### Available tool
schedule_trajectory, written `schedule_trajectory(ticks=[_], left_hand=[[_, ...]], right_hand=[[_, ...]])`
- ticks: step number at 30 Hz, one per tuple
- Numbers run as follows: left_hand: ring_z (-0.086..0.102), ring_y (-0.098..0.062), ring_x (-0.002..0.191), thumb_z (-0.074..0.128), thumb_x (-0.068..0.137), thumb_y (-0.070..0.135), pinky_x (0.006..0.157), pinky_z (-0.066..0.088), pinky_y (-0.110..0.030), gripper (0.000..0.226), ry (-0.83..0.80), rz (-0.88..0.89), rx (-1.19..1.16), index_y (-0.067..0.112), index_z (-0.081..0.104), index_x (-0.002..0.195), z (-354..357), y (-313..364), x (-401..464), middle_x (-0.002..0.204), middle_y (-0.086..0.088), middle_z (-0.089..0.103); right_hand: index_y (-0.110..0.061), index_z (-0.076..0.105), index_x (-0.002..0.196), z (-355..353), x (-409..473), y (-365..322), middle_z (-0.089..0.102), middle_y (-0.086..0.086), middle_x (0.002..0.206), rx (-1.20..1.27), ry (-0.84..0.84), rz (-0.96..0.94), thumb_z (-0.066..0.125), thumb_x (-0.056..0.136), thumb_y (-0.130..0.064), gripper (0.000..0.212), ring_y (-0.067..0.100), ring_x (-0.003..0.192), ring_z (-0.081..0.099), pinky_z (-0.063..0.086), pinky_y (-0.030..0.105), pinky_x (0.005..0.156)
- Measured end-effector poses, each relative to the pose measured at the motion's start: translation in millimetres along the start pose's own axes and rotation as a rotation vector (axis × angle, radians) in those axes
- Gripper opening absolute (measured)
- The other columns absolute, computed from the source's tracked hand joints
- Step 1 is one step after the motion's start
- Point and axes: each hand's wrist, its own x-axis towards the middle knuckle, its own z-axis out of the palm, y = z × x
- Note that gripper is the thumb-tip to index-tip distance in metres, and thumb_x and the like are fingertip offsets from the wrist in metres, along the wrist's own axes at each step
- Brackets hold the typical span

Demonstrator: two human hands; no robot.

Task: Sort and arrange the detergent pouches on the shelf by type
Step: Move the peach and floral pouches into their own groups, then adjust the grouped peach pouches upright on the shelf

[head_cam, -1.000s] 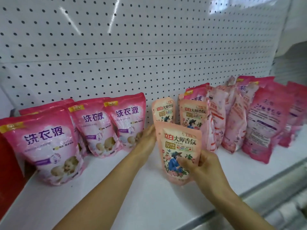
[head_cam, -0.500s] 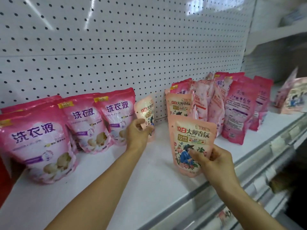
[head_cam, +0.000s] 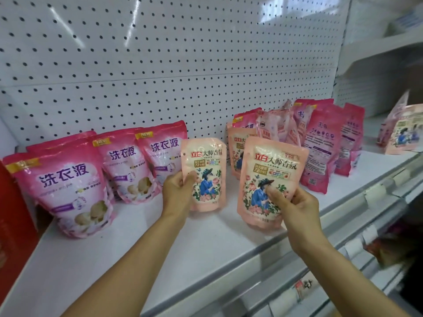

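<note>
Lifted clear now — left hand [head_cam: 177,193] grips a second peach pouch [head_cam: 204,173] upright, right hand [head_cam: 295,208] pinching its twin [head_cam: 270,181] above the shelf [head_cam: 160,259].

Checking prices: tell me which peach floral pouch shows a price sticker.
The peach pouch in the right hand: a 3.8 sticker at its top right. The left-hand pouch shows none.

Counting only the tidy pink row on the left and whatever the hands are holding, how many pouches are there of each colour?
bright pink pouches: 4
peach floral pouches: 2, one gripped by the left hand, one by the right hand
Total: 6
</note>
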Motion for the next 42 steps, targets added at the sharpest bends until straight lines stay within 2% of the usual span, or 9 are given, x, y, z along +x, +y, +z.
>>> schedule_trajectory(ticks=[4, 7, 13, 19, 21, 23, 27, 33, 42], left_hand=[[0.075, -0.012, 0.082, 0.058, 0.098, 0.014, 0.062, 0.059, -0.023, 0.017, 0.004, 0.056, -0.029, 0.025, 0.07, 0.093, 9.2, 15.7, -41.5, 0.094, 0.002, 0.076], [0.075, -0.008, 0.074, 0.058, 0.098, 0.013, 0.058, 0.058, -0.02, 0.019, -0.003, 0.052, -0.064, 0.026, 0.069, 0.089, 32.2, 27.2, -81.3, 0.077, 0.011, 0.077], [0.076, -0.014, 0.07, 0.06, 0.096, 0.015, 0.058, 0.06, -0.028, 0.013, -0.038, -0.041, -0.139, 0.017, 0.071, 0.089, 125.7, 30.8, -149.1, 0.077, 0.002, 0.078], [0.076, -0.018, 0.076, 0.061, 0.096, 0.015, 0.068, 0.061, -0.034, 0.014, -0.107, -0.086, -0.16, 0.02, 0.072, 0.089, 246.5, 22.6, -194.2, 0.081, 0.0, 0.079], [0.076, -0.018, 0.076, 0.061, 0.096, 0.016, 0.067, 0.061, -0.034, 0.013, -0.144, -0.091, -0.154, 0.019, 0.072, 0.09, 282.1, 21.1, -205.3, 0.082, 0.0, 0.079], [0.076, -0.018, 0.076, 0.061, 0.096, 0.017, 0.065, 0.061, -0.033, 0.012, -0.176, -0.097, -0.145, 0.016, 0.073, 0.092, 315.1, 21.5, -211.0, 0.081, -0.001, 0.079], [0.076, -0.018, 0.079, 0.061, 0.096, 0.017, 0.07, 0.061, -0.036, 0.013, -0.245, -0.094, -0.13, 0.018, 0.072, 0.091, 378.8, 22.1, -204.9, 0.082, 0.0, 0.079], [0.076, -0.013, 0.077, 0.058, 0.098, 0.015, 0.065, 0.06, -0.031, 0.018, -0.275, -0.049, -0.174, 0.024, 0.071, 0.089, 477.8, 13.5, -168.1, 0.08, 0.006, 0.078], [0.069, 0.002, 0.065, 0.051, 0.101, 0.007, 0.05, 0.052, -0.012, 0.016, -0.062, -0.083, -0.316, 0.016, 0.064, 0.101, 609.6, -2.3, -33.7, 0.085, 0.008, 0.069]], right_hand=[[-0.016, 0.07, 0.094, -33.2, 3.5, -10.8, 0.078, -0.001, 0.086, 0.02, -0.022, -0.003, 0.07, 0.084, -0.007, 0.014, 0.015, 0.077, 0.075, 0.059, 0.028, 0.059], [-0.014, 0.07, 0.094, -72.3, 6.1, -19.1, 0.078, 0.0, 0.083, 0.024, -0.029, 0.01, 0.069, 0.084, -0.005, 0.013, 0.017, 0.074, 0.075, 0.059, 0.027, 0.055], [-0.013, 0.07, 0.093, -174.2, 16.1, -41.4, 0.078, 0.002, 0.082, -0.025, -0.042, 0.04, 0.068, 0.086, -0.006, 0.01, 0.018, 0.073, 0.075, 0.058, 0.029, 0.052], [-0.012, 0.069, 0.102, -285.7, 30.5, -64.0, 0.078, 0.005, 0.091, -0.113, -0.029, 0.069, 0.069, 0.088, -0.01, 0.014, 0.022, 0.08, 0.076, 0.061, 0.039, 0.066], [-0.01, 0.069, 0.1, -318.3, 35.2, -71.8, 0.077, 0.012, 0.093, -0.127, -0.008, 0.078, 0.069, 0.087, -0.011, 0.013, 0.017, 0.066, 0.074, 0.06, 0.034, 0.056], [-0.007, 0.069, 0.1, -349.3, 41.8, -78.6, 0.075, 0.018, 0.09, -0.15, 0.033, 0.078, 0.069, 0.088, -0.011, 0.013, 0.009, 0.044, 0.065, 0.046, 0.018, 0.036], [-0.002, 0.068, 0.102, -404.0, 69.8, -81.8, 0.074, 0.023, 0.089, -0.134, 0.1, 0.062, 0.069, 0.088, -0.008, 0.015, 0.015, 0.044, 0.066, 0.043, 0.018, 0.034], [-0.009, 0.071, 0.095, -460.9, 140.1, -77.4, 0.078, 0.004, 0.082, -0.099, 0.182, 0.025, 0.07, 0.085, -0.006, 0.011, 0.02, 0.07, 0.075, 0.056, 0.024, 0.049], [-0.012, 0.072, 0.093, -505.5, 300.6, -79.2, 0.078, 0.001, 0.082, -0.127, 0.138, -0.063, 0.071, 0.084, -0.005, 0.012, 0.017, 0.072, 0.075, 0.056, 0.023, 0.053]])
